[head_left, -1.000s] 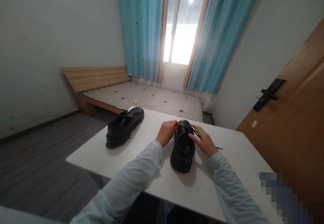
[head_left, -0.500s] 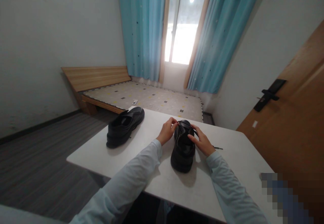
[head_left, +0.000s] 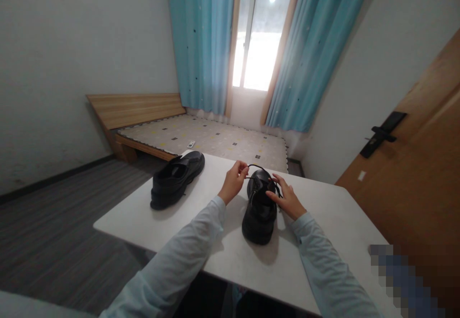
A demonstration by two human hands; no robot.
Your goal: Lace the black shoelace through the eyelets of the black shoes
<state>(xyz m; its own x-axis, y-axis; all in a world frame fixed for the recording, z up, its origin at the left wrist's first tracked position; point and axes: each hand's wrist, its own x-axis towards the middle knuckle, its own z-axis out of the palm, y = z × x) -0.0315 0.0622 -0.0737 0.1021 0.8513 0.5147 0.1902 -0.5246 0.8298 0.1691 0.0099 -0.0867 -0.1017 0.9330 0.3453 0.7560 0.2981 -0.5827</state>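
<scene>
We have the near black shoe (head_left: 260,207) standing upright on the white table (head_left: 323,241), toe pointing away from us, between our two hands. Its black lace (head_left: 256,167) is thin, limp and light; we judge that it carries no load of its own and is best taken near its free end with a fingertip pinch, while the shoe itself looks stiff-soled and heavy enough to stay put under a light pull. Our left hand (head_left: 232,183) is raised just beside the toe, fingers closed in a pinch on the lace, which arcs up and over the shoe front. Our right hand (head_left: 285,198) lies on the shoe's right flank, fingers partly curled at the eyelet area; whether they pinch the lace there we cannot tell. Both forearms, in pale sleeves, reach forward over the near table edge. A second black shoe (head_left: 176,179) lies well apart on the left.
</scene>
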